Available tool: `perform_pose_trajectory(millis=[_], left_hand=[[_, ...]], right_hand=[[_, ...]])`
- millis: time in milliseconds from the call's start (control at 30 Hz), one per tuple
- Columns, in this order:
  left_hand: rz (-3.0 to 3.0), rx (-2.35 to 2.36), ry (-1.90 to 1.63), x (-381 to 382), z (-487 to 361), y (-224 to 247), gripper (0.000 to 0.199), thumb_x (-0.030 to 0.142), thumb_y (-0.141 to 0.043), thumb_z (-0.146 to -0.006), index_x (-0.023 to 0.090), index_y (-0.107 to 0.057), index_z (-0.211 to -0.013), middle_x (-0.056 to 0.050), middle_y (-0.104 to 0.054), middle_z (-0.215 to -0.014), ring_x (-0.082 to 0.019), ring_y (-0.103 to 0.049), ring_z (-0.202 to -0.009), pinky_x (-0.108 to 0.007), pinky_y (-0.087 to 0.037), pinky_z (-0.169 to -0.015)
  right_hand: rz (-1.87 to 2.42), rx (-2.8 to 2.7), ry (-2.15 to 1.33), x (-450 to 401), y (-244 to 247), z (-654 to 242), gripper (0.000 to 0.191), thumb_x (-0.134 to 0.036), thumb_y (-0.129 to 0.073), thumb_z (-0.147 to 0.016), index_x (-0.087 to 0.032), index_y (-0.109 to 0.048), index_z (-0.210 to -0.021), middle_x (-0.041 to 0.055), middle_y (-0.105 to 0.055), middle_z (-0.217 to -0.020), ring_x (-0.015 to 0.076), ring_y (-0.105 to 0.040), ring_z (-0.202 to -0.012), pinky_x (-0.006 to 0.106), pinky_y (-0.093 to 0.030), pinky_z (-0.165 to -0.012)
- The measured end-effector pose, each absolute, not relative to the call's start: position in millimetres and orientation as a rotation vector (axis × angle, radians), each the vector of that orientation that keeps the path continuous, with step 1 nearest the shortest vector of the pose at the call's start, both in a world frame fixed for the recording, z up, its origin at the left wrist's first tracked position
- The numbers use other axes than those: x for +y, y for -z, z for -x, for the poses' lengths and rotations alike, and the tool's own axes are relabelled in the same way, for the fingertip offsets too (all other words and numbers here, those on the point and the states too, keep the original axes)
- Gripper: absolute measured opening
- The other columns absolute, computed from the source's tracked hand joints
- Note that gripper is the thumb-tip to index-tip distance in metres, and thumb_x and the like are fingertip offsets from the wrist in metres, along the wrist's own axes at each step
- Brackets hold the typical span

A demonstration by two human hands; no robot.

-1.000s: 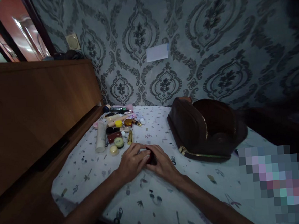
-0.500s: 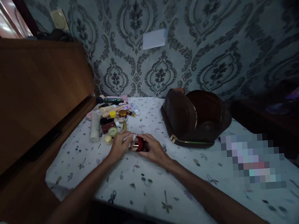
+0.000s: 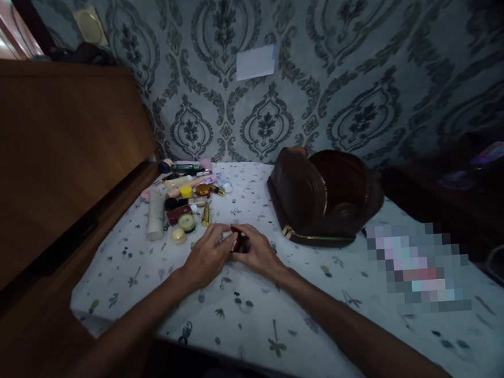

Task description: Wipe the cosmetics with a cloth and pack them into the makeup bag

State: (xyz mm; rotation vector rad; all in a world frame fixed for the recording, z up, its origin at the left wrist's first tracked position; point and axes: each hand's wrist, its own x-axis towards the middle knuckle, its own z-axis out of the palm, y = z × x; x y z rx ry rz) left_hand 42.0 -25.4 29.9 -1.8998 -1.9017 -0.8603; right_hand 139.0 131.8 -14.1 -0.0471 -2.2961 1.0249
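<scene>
While our left hand (image 3: 211, 252) and right hand (image 3: 260, 253) hold the dark red container (image 3: 237, 240) between curled fingers, we judge its handling unfinished: it is not yet released. We find the cosmetics (image 3: 186, 223) laid out at left, outside the open brown zippered bag (image 3: 298, 200). Patterned tablecloth (image 3: 348, 271) separates right hand from bag; the wooden cabinet (image 3: 58, 139) bounds our left side.

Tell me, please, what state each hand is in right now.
Left hand: closed on the red item, largely hiding it.
Right hand: curled around the same item from the other side.
</scene>
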Motion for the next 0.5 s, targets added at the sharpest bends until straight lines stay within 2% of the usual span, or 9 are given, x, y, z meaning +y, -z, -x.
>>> perform_pose_trajectory(millis=[200,367,500], left_hand=[[1.943,-1.664,0.861,-36.7,-32.7,-18.7,0.033,0.012,-0.046,-0.097,0.019,-0.049,-0.129,-0.014,-0.061,-0.119,-0.023,-0.055,-0.117,-0.044,-0.053,-0.094],[1.923,-1.708,0.983,-39.9,-27.5,-17.4,0.025,0.013,-0.052,-0.095,0.016,-0.055,-0.119,-0.015,-0.066,-0.115,-0.022,-0.061,-0.111,-0.043,-0.055,-0.092],[1.834,-1.891,1.167,-33.2,-15.8,-13.5,0.015,0.017,-0.051,-0.096,0.018,-0.063,-0.106,-0.013,-0.068,-0.113,-0.021,-0.064,-0.107,-0.041,-0.055,-0.091]], right_hand=[[0.042,-2.269,-1.049,130.9,9.7,-138.6,0.056,-0.024,-0.080,-0.068,-0.020,-0.058,-0.119,0.0090,-0.059,-0.112,0.0245,-0.060,-0.106,0.039,-0.050,-0.093],[0.008,-2.273,-1.062,132.8,10.1,-138.4,0.057,-0.026,-0.082,-0.068,-0.020,-0.057,-0.119,0.0082,-0.060,-0.111,0.0242,-0.060,-0.104,0.039,-0.050,-0.091],[-0.033,-2.307,-1.059,133.4,8.7,-139.0,0.055,-0.028,-0.081,-0.071,-0.021,-0.057,-0.120,0.0080,-0.062,-0.110,0.0247,-0.061,-0.103,0.039,-0.051,-0.090]])
